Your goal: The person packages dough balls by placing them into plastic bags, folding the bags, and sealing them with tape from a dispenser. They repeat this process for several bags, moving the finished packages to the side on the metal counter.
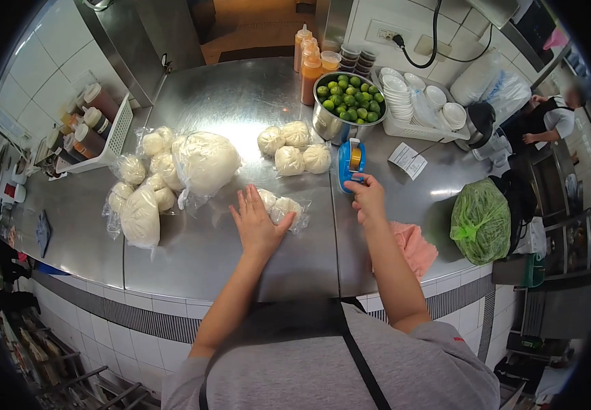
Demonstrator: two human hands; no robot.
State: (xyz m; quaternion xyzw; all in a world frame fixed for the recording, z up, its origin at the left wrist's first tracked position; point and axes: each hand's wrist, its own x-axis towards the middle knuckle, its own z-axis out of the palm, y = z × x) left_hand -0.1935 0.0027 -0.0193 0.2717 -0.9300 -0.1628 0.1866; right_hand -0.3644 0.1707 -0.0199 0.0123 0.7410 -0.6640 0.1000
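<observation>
The left hand (pixel 257 225) lies palm down, fingers spread apart, against a bag of buns (pixel 287 210) on the counter (pixel 302 266). The right hand (pixel 369 198) is at the near end of the blue dispenser (pixel 345 171), fingers bent; whether they are clamped on tape cannot be told. The dispenser is located right of the bun bag, with the metal bowl (pixel 338 131) of limes (pixel 350 99) just beyond it, obstructing the far side. More bagged buns (pixel 295 147) sit left of the bowl; a large bag (pixel 206 162) stands left of the left hand. The pink cloth (pixel 415 249) lies beside the right forearm. The receipt (pixel 408 161) and green bag (pixel 481 222) are positioned farther right.
</observation>
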